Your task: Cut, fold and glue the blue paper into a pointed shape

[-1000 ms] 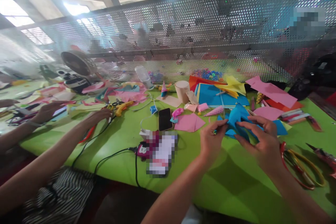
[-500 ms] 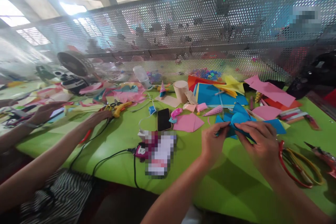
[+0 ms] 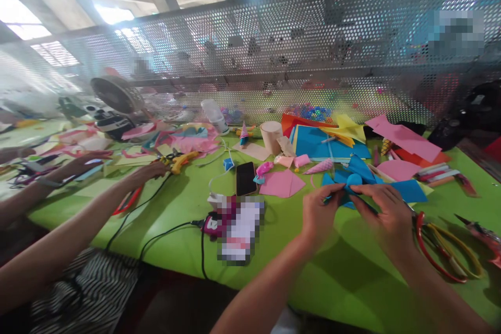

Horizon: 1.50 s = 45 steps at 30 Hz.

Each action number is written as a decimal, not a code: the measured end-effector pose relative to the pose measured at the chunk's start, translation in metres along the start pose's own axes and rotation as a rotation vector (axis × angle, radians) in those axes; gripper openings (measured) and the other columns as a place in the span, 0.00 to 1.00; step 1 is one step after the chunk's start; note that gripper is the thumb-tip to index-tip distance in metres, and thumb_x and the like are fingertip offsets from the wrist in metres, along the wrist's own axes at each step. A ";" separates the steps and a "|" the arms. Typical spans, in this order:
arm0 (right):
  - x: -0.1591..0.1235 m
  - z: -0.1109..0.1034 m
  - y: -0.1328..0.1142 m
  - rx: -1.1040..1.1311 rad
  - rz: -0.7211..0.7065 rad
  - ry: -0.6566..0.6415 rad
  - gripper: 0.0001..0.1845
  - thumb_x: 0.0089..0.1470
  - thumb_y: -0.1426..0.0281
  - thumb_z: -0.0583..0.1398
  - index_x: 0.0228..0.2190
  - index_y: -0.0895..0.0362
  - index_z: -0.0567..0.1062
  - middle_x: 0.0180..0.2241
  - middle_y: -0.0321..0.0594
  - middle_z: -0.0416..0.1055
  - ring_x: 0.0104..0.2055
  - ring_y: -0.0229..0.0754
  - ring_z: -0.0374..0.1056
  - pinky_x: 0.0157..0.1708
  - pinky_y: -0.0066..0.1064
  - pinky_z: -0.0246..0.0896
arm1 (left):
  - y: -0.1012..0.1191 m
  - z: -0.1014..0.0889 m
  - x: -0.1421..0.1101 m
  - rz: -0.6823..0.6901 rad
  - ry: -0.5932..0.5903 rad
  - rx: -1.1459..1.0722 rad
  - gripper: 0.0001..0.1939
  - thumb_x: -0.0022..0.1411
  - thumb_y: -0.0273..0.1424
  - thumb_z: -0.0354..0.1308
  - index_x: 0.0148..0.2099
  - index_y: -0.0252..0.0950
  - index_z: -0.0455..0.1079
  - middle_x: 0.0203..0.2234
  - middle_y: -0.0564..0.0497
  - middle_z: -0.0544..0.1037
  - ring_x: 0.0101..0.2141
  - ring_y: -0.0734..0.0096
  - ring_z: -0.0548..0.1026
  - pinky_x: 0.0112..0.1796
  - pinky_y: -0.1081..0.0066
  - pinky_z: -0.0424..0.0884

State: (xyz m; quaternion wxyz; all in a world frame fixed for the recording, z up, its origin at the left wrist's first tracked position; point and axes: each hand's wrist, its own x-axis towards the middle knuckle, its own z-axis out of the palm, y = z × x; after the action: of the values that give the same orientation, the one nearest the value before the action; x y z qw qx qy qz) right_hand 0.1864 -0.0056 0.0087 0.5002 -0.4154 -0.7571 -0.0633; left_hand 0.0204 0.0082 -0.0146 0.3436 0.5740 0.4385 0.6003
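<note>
Between the fingertips of both hands is a small rounded blue piece of paper or felt (image 3: 354, 180). My left hand (image 3: 321, 211) pinches its left side, fingers closed. The fingers of my right hand (image 3: 385, 211) are bent and pressed against its right side. Loose blue scraps (image 3: 362, 166) lie just behind, partly hidden by the fingers. A flat blue piece (image 3: 410, 189) lies beyond my right hand. To the right of my right wrist lie scissors with red and yellow handles (image 3: 450, 253).
Blue sheets (image 3: 309, 142), pink sheets (image 3: 282, 183), a tan cylinder (image 3: 271, 138) and a dark phone (image 3: 246, 178) lie ahead. A pointed tool (image 3: 483, 235) is at far right. At left, another person's hand (image 3: 151, 171) reaches by yellow-handled scissors (image 3: 182, 160). Black cables (image 3: 168, 232) cross the front edge.
The blue piece at my fingertips has turned slightly and looks smaller and rounder. My hands stay in nearly the same place. The view has shifted slightly.
</note>
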 end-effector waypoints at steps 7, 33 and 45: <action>0.001 -0.001 0.006 0.068 0.034 -0.028 0.03 0.66 0.69 0.65 0.42 0.49 0.80 0.38 0.38 0.83 0.40 0.49 0.78 0.44 0.43 0.69 | 0.001 0.000 0.000 -0.044 -0.061 -0.065 0.11 0.64 0.24 0.64 0.45 0.38 0.86 0.39 0.49 0.88 0.39 0.63 0.86 0.44 0.66 0.81; 0.003 -0.006 0.023 0.118 0.121 -0.084 0.04 0.64 0.64 0.67 0.35 0.48 0.79 0.34 0.37 0.80 0.40 0.50 0.75 0.44 0.45 0.67 | 0.007 -0.007 0.007 -0.137 -0.236 -0.193 0.10 0.65 0.34 0.66 0.45 0.35 0.81 0.38 0.47 0.85 0.38 0.67 0.79 0.42 0.69 0.74; -0.002 -0.014 0.020 0.460 0.385 -0.092 0.13 0.69 0.57 0.61 0.45 0.46 0.83 0.48 0.40 0.82 0.53 0.52 0.75 0.56 0.48 0.66 | 0.011 -0.014 0.014 -0.132 -0.074 -0.185 0.12 0.66 0.39 0.65 0.41 0.36 0.82 0.33 0.49 0.83 0.34 0.69 0.75 0.38 0.71 0.69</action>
State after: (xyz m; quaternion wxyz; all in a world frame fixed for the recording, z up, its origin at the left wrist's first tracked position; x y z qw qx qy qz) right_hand 0.2106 -0.0013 0.0078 0.5490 -0.4295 -0.6809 0.2247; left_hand 0.0060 0.0145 0.0017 0.4498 0.5314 0.4049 0.5928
